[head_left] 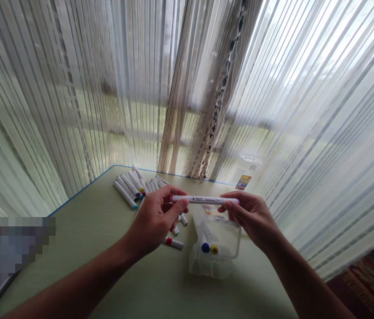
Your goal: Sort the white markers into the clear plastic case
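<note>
A white marker (203, 200) with purple-pink ends is held level in front of me, printed side showing. The fingers of my left hand (162, 212) pinch its left end, and those of my right hand (248, 212) pinch its right end. Below it on the table lies a clear plastic case (211, 268), in which a blue-ended marker (206, 246) and a yellow-ended marker (213, 248) rest. Behind my left hand is a pile of white markers (129, 186) with coloured ends, partly hidden by it. A red-banded marker (174, 243) lies just below that hand.
The pale green table (83, 248) has a blue edge and reaches back to sheer striped curtains (133, 88). A clear plastic piece with a colourful label (243, 182) stands at the back right. Patterned fabric (366, 283) shows at lower right, and a pixelated area covers the lower left.
</note>
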The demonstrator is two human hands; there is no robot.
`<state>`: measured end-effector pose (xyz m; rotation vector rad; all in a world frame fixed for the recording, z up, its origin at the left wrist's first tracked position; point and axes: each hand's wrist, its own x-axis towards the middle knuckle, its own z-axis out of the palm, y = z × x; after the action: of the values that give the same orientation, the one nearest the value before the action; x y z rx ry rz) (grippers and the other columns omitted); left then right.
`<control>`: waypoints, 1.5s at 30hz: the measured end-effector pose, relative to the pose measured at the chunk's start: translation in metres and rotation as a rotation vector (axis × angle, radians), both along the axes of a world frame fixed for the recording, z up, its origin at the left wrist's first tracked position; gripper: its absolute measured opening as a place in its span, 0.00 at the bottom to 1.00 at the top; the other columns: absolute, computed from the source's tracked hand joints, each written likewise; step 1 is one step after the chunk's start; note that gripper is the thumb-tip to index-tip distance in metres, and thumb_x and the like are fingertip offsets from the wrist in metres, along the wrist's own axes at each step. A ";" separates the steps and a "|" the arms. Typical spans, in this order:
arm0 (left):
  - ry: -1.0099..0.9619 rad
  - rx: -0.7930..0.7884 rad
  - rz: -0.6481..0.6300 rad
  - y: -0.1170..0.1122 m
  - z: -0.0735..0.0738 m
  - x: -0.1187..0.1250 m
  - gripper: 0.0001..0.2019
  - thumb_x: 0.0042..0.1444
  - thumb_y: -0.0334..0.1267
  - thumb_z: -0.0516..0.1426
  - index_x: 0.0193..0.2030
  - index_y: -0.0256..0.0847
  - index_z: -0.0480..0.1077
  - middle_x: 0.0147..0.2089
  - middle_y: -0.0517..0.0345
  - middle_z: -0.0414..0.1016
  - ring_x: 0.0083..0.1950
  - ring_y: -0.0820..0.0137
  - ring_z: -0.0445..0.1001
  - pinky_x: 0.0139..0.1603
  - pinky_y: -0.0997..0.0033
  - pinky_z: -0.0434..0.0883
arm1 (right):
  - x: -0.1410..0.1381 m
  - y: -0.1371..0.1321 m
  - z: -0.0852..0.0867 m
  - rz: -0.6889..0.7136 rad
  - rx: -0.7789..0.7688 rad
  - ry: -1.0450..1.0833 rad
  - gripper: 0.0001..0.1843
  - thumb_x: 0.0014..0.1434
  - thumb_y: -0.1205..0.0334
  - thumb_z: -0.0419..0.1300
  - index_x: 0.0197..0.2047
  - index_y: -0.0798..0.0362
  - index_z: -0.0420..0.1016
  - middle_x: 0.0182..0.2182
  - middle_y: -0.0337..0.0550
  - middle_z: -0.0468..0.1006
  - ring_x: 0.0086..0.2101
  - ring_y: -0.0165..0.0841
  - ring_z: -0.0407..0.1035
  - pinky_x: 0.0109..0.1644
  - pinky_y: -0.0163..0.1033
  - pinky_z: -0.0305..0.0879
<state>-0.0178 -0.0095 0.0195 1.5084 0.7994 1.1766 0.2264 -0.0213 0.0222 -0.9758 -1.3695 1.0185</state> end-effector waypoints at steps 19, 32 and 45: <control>0.014 0.015 0.001 0.001 0.000 0.000 0.12 0.61 0.41 0.62 0.45 0.35 0.71 0.29 0.61 0.75 0.21 0.79 0.65 0.19 0.80 0.65 | 0.002 0.001 -0.002 0.032 0.029 0.001 0.11 0.54 0.58 0.73 0.40 0.54 0.85 0.25 0.46 0.84 0.19 0.23 0.59 0.21 0.30 0.55; 0.017 0.012 0.006 0.001 0.001 0.001 0.11 0.61 0.40 0.62 0.45 0.35 0.71 0.29 0.62 0.74 0.21 0.79 0.65 0.19 0.80 0.64 | 0.001 0.001 -0.001 0.027 0.033 -0.016 0.13 0.54 0.57 0.73 0.40 0.55 0.84 0.25 0.46 0.83 0.19 0.24 0.60 0.21 0.30 0.56; 0.028 0.008 0.007 0.000 0.001 0.001 0.11 0.61 0.41 0.62 0.45 0.35 0.71 0.29 0.63 0.74 0.21 0.79 0.65 0.19 0.80 0.65 | 0.000 0.001 0.000 0.026 0.027 -0.014 0.13 0.54 0.57 0.74 0.40 0.55 0.84 0.26 0.47 0.84 0.19 0.23 0.60 0.21 0.30 0.56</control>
<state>-0.0171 -0.0092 0.0201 1.5329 0.8208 1.1673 0.2266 -0.0201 0.0223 -0.9483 -1.4071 1.0116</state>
